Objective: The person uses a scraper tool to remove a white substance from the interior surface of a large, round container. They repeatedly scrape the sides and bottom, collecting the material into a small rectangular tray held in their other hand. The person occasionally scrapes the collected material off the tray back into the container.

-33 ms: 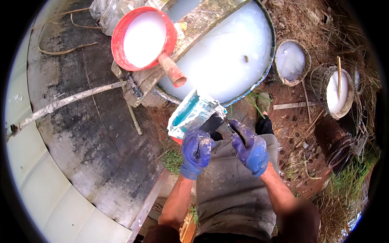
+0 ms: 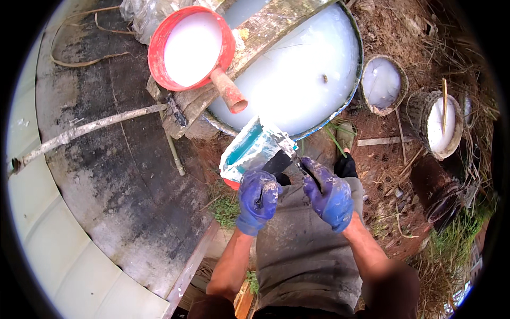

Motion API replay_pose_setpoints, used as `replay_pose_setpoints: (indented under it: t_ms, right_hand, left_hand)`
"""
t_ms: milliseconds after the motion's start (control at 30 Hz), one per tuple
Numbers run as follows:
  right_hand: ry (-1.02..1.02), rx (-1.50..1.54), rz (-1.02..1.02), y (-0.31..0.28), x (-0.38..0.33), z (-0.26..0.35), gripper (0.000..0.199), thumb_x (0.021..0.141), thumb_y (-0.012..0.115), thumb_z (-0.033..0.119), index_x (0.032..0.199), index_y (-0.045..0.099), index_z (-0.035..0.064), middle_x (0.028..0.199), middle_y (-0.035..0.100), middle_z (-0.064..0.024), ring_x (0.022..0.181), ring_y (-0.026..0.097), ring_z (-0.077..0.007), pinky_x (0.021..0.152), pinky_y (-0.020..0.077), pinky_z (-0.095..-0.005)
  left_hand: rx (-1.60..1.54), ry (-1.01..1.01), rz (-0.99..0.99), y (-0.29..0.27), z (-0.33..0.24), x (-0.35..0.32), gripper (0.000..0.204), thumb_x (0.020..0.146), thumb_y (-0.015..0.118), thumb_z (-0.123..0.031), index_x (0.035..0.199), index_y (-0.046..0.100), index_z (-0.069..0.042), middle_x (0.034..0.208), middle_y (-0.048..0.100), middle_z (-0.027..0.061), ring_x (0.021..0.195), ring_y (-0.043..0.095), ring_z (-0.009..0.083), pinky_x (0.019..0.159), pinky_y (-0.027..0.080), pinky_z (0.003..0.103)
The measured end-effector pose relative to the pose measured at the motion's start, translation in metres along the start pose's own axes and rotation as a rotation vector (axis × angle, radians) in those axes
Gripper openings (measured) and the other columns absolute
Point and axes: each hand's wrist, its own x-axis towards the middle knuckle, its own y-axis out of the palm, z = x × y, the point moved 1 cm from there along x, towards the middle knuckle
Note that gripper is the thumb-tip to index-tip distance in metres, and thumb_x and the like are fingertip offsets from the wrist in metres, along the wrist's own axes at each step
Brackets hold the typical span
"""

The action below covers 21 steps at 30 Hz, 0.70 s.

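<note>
In front of my thighs, my left hand (image 2: 258, 196), in a blue-purple glove with whitish smears, is closed at the near edge of a teal trowel-like tool (image 2: 249, 144). Thick white paste coats much of its face and rim. My right hand (image 2: 328, 191), gloved alike, has its fingers wrapped round a dark, thin scraper (image 2: 278, 162). Its flat black blade reaches left across the teal tool's near right corner. The scraper's grip is mostly hidden by my fingers. A bit of red (image 2: 231, 184) shows under the teal tool, too little to name.
A large round tub (image 2: 340, 103) of white liquid stands ahead, crossed by a worn plank (image 2: 268, 29). A red dipper (image 2: 230, 50) full of white liquid rests on the plank. Two crusted buckets (image 2: 402, 95) (image 2: 457, 141) stand right. A pole (image 2: 90, 126) lies across the dark sheet at left.
</note>
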Motion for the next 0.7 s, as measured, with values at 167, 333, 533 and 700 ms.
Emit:
replay_pose_setpoints:
  t_ms: [167,333,533,700]
  right_hand:
    - [-0.125,-0.358,0.13,-0.009,0.02,0.035,0.04,0.091,0.064,0.015,0.13,0.061,0.0097,0.095,0.068,-0.017,0.075,0.068,-0.0363,0.067,0.0551,-0.0446]
    - [-0.171,-0.535,0.132,-0.001,0.022,0.048,0.041,0.089,0.066,0.016,0.13,0.06,0.0107,0.089,0.066,-0.0155,0.069,0.066,-0.0366,0.062,0.0532,-0.0472]
    - [-0.165,-0.921,0.356,-0.006,0.034,0.101,0.039,0.091,0.059,0.018,0.127,0.059,0.0029,0.094,0.067,-0.0184,0.07,0.069,-0.034,0.063,0.0552,-0.0475]
    - [-0.255,-1.239,0.607,0.007,0.057,0.148,0.034,0.089,0.057,0.015,0.119,0.059,-0.0005,0.1,0.067,-0.0192,0.08,0.071,-0.0332,0.065,0.0567,-0.0486]
  left_hand:
    - [-0.012,-0.008,-0.019,-0.004,0.009,-0.012,0.012,0.085,0.06,-0.016,0.076,0.063,-0.007,0.078,0.063,0.0085,0.085,0.062,0.032,0.1,0.046,0.05]
    - [-0.035,0.045,-0.074,0.002,0.019,-0.017,0.009,0.079,0.068,-0.013,0.078,0.063,-0.005,0.081,0.062,0.0129,0.094,0.062,0.0376,0.094,0.047,0.05]
    - [-0.03,0.138,-0.117,-0.003,0.013,-0.018,0.011,0.077,0.07,-0.014,0.076,0.063,-0.005,0.079,0.061,0.0123,0.093,0.061,0.0369,0.091,0.047,0.049]
    - [-0.069,0.153,-0.1,-0.01,0.015,-0.016,0.012,0.075,0.072,-0.013,0.075,0.063,-0.005,0.08,0.061,0.0125,0.088,0.06,0.0356,0.083,0.046,0.046]
